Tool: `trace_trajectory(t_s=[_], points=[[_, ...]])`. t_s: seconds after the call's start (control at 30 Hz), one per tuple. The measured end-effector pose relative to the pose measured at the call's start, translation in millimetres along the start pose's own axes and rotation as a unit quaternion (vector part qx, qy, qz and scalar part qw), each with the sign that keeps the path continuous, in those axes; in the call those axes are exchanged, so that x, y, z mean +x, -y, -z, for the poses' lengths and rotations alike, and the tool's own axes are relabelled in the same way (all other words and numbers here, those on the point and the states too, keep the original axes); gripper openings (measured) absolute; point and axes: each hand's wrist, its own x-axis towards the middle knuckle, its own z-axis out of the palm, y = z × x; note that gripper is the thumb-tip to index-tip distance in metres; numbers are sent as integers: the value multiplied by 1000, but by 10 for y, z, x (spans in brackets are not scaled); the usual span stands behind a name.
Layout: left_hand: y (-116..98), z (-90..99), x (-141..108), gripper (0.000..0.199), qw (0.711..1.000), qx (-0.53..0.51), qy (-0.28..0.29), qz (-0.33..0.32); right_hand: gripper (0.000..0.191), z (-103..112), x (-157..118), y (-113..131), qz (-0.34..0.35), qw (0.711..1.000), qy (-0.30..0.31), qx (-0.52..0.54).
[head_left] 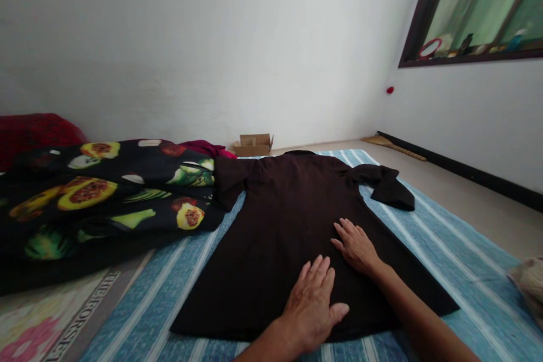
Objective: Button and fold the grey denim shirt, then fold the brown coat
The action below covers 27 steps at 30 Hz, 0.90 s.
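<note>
A dark brown garment (292,220) lies spread out, its collar toward the wall and its wide hem toward me. One sleeve is bent at the right; the other reaches the printed cloth at the left. My left hand (313,302) rests palm down on the lower middle of the garment, fingers and thumb apart. Farther up and to the right, my right hand (355,246) lies on the fabric with its fingers spread. Neither hand holds anything.
A blue striped sheet (458,260) is under the garment. Black cloth with fruit prints (106,198) lies at the left, near a red bundle (40,133). A small cardboard box (253,146) stands by the wall. Beige fabric (530,283) is at the right edge.
</note>
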Motion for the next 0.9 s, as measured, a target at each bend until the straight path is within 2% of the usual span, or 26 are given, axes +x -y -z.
trace_trajectory(t_s=[0.17, 0.37, 0.43, 0.5, 0.6, 0.67, 0.77, 0.9], points=[[-27, -122, -267, 64, 1000, -2, -16, -14, 49, -23, -236, 76, -1, 1000, -27, -1], [-89, -212, -436, 54, 998, 12, -55, -27, 44, 58, -514, 246, 25, 998, -50, -3], [-84, -222, -488, 52, 995, 15, -91, -46, 43, 98, -621, 315, 45, 997, -62, 7], [-43, -232, -541, 50, 987, 4, -151, -57, 41, 132, -732, 379, 65, 994, -83, 28], [68, -238, -617, 46, 967, -4, -250, -44, 37, 162, -894, 450, 107, 984, -114, 83], [146, -227, -667, 43, 957, 6, -288, -33, 37, 168, -990, 475, 144, 975, -124, 119], [228, -187, -741, 39, 951, 23, -308, -22, 37, 168, -1101, 491, 194, 961, -121, 156], [255, -135, -812, 37, 952, 37, -302, -2, 35, 178, -1184, 502, 218, 951, -120, 182]])
